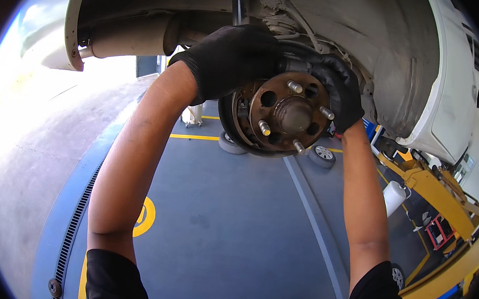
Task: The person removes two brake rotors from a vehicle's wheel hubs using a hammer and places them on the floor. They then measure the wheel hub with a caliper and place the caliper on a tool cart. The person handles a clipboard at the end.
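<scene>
A rusty wheel hub with several bare studs faces me under the raised vehicle's wheel arch. Around its left and lower side curves the dark brake backing plate, with part of a brake shoe inside. Both hands wear black gloves. My left hand is bent over the upper left of the brake assembly, its fingertips out of sight. My right hand curls round the upper right edge, beside the hub. A short grey cylindrical part shows between the hands. What each hand grips is hidden.
A shock absorber and a muffler are close above and left of my hands. Yellow lift arms stand at right, near a white canister. Loose wheels lie on the blue floor; a drain grate runs along the left.
</scene>
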Demonstrator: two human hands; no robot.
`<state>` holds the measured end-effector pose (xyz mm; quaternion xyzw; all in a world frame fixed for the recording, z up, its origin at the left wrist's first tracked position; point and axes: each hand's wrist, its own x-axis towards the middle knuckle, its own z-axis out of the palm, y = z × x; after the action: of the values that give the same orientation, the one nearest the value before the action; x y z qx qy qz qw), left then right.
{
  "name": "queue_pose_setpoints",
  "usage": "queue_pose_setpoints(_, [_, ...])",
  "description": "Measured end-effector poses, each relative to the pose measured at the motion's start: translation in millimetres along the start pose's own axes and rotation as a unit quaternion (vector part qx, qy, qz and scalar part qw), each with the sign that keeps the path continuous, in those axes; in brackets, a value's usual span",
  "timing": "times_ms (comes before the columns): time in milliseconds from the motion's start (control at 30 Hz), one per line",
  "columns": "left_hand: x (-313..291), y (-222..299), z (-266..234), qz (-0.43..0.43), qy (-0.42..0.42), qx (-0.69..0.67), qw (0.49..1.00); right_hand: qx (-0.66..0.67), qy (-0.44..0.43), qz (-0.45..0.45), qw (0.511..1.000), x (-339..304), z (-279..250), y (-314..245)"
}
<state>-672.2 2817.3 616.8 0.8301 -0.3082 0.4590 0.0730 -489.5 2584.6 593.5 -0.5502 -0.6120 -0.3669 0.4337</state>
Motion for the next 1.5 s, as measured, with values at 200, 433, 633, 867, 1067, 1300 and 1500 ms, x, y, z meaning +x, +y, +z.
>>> queue_pose_setpoints(200, [-8.2,-1.5,7.4,0.013,0.044,0.065,0.997,-0.130,-0.041,-0.077,0.988,-0.8,-4.2,-9.9])
queue_pose_setpoints(433, [10.3,-17.7,7.0,-0.018,0.004,0.069,0.997,-0.086,-0.031,-0.005,0.996,-1.1,-1.6,-11.8])
queue_pose_setpoints(633, [12.7,-23.1,17.6,-0.071,0.015,-0.072,0.995,-0.210,-0.036,-0.080,0.974,-1.7,-6.0,-4.4])
queue_pose_setpoints(867, [3.5,-28.2,34.2,-0.055,0.112,-0.171,0.977,-0.165,-0.032,-0.078,0.983,-1.9,-2.5,-6.4])
queue_pose_setpoints(1067, [9.2,-26.6,26.4,-0.084,0.078,-0.155,0.981,-0.085,-0.023,0.023,0.996,-4.5,-1.4,-5.6])
queue_pose_setpoints(1300, [6.4,-25.9,4.8,-0.152,0.032,-0.178,0.972,-0.191,-0.007,-0.046,0.981,-4.6,-0.9,0.0])
queue_pose_setpoints(1500, [-43.2,-58.4,28.4,-0.035,0.259,-0.297,0.918,-0.133,-0.014,-0.064,0.989,-3.9,0.8,-6.0])
